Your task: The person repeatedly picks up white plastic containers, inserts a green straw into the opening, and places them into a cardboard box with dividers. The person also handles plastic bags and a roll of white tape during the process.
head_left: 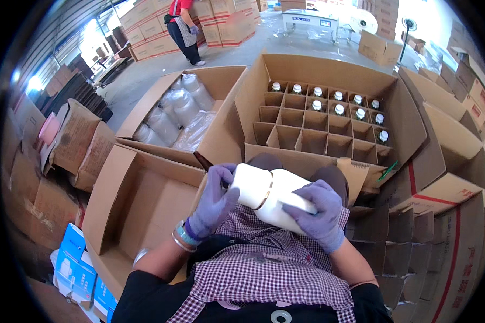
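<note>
Over my lap lies a white flask (253, 186), tilted, with a gold band round its middle. My left hand (212, 202), in a purple-grey glove, is closed round its narrower left end. At its wider right end, my gloved right hand (321, 214) grips it near a blurred white part that looks like a handle. Just beyond the flask stands an open carton (328, 65) with cardboard dividers (285, 136). Several white-capped bottles (339, 109) fill its back and right compartments; compartments at the front left hold none.
An open carton (145, 89) at the far left holds clear plastic-wrapped cylinders (182, 105). Nearer stands another open carton (151, 199). Blue-and-white boxes (75, 269) lie at lower left. Cartons (442, 177) and dividers (401, 245) crowd my right. A person (182, 29) stands by stacked cartons (226, 21).
</note>
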### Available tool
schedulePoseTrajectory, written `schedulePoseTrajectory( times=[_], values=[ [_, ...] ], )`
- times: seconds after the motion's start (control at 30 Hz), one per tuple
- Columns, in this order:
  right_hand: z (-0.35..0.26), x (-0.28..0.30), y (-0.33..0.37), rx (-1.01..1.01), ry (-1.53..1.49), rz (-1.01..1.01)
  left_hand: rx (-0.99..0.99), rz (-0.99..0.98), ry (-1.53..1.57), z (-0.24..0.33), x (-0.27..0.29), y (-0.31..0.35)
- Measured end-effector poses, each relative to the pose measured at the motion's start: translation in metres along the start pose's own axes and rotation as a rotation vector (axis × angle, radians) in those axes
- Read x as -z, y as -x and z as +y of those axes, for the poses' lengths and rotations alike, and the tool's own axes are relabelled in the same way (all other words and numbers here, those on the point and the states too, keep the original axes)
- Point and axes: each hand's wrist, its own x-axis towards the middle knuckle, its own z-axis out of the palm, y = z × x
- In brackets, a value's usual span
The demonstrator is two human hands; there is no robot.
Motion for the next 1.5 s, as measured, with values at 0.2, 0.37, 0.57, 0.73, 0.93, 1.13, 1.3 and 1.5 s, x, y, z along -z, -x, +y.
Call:
schedulePoseTrajectory(
  times=[0.2, 0.37, 0.57, 0.73, 0.93, 1.13, 1.3, 1.5],
  values=[
    [0.003, -0.015, 0.015, 0.326, 0.184, -0.048, 0.369, 0.053, -0.059, -0.004, -0.022, -0.019],
    [0.010, 0.038, -0.032, -0.797, -0.692, -0.245, -0.635, -0.583, -0.438, 0.072, -0.015, -0.024],
    [-0.007, 0.027, -0.031, -0.027, -0.102, -0.254, -0.223, -0.106, -0.324, 0.032, -0.004, -0.010],
    [-0.020, 0.004, -0.033, 0.203, 0.133, -0.314, 0.516, -0.273, -0.211, 0.001, -0.001, 0.016],
    [0.001, 0.016, -0.035, -0.362, -0.178, -0.216, -0.376, -0.009, -0.353, 0.034, -0.006, 0.042],
    [-0.017, 0.001, -0.062, 0.040, 0.039, -0.482, 0.322, 0.054, 0.322, 0.010, -0.006, 0.061],
    [-0.007, -0.013, -0.107, 0.471, 0.149, -0.705, 0.029, -0.144, -0.267, 0.013, 0.051, 0.089],
    [0.041, -0.043, -0.116, 0.458, 0.198, -1.320, 0.781, -0.726, -1.419, -0.011, 0.204, 0.223]
  ],
)
